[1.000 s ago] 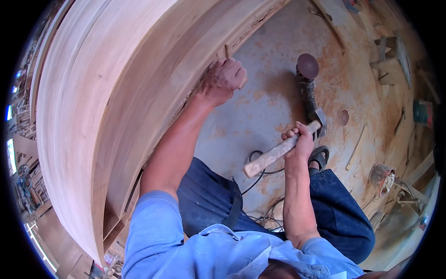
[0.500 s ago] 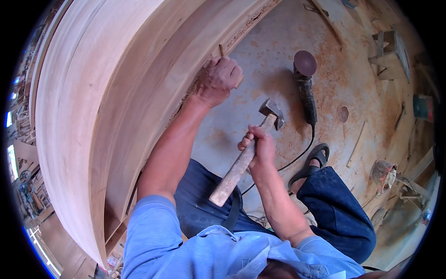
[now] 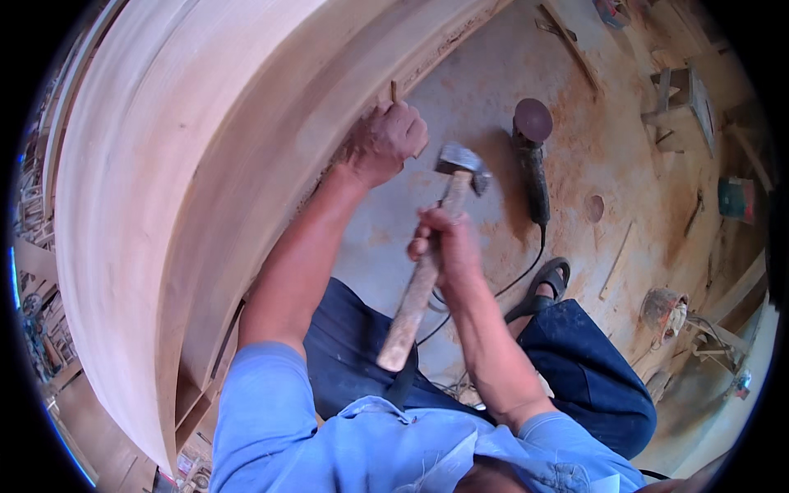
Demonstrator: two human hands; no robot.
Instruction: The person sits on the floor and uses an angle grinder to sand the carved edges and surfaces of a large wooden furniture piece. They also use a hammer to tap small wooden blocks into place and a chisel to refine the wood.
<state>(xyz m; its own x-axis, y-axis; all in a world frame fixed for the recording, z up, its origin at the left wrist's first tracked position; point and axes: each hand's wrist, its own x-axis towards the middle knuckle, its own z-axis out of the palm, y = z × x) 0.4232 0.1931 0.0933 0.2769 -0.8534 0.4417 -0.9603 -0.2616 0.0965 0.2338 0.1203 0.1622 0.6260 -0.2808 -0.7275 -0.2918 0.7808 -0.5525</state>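
Note:
My left hand (image 3: 385,144) is closed in a fist against the edge of a large curved wooden piece (image 3: 271,140). A pale wooden end shows at the fist's right side; it looks like the handle of a tool, but the rest is hidden by the fingers. Just above the knuckles a thin brown stick (image 3: 394,90) stands up by the wood's edge. In my right hand (image 3: 448,244) is a hammer (image 3: 408,316), gripped around the middle of its worn wooden handle. Its metal head is up, to the right of the left fist and apart from it.
On the dusty floor (image 3: 485,90) right of the wood lies a power grinder (image 3: 534,168) with a round disc and a black cord. Wood strips (image 3: 618,259), a small wooden stand (image 3: 682,111), a green container (image 3: 734,200) and a bucket (image 3: 662,311) are farther right. My sandalled foot (image 3: 542,287) is near the cord.
The hammer has moved up and left, its head nearer the left fist, and my right hand is a little blurred. My left hand stays at the wood's edge.

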